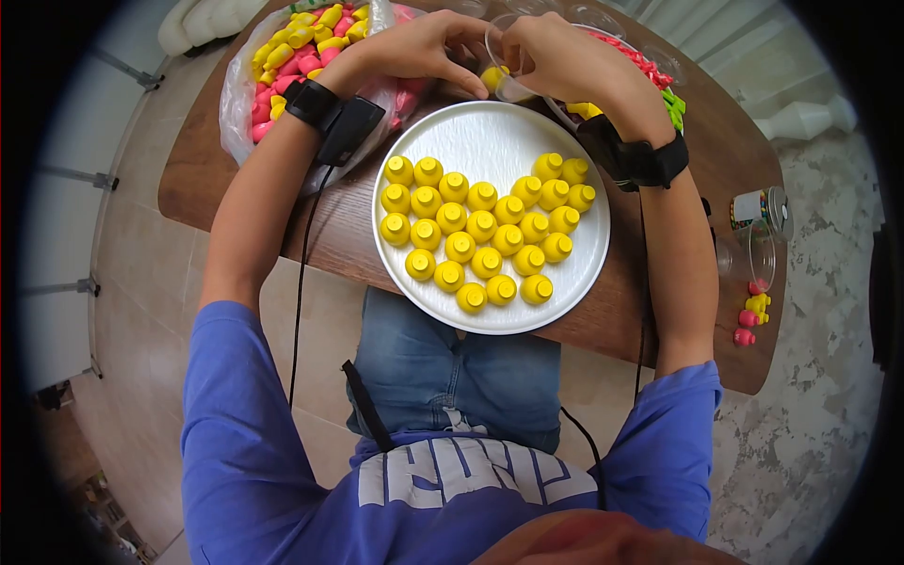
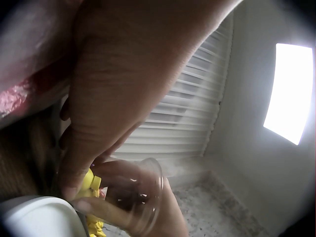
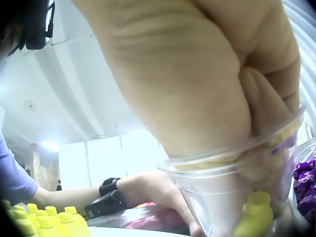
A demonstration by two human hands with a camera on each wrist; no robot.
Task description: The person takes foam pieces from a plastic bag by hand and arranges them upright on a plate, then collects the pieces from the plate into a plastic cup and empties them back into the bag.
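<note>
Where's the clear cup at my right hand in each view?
Head: the clear cup is at the top, right of centre, just above the white tray.
Left wrist: cup at the bottom, left of centre.
Right wrist: cup at the lower right.
Shared landmark: your left hand, beside the cup in the head and right-wrist views, large in the left-wrist view.

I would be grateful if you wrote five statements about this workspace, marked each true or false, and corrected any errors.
1. Small yellow plastic bottles stand upright on the round white tray. True.
2. The tray rests on a glass table. False: it rests on a brown wooden table.
3. The right hand touches a clear plastic cup. True.
4. The left hand lies flat on the tray. False: the left hand is beyond the tray's far edge.
5. The translucent plastic bag holds pink and yellow pieces. True.
</note>
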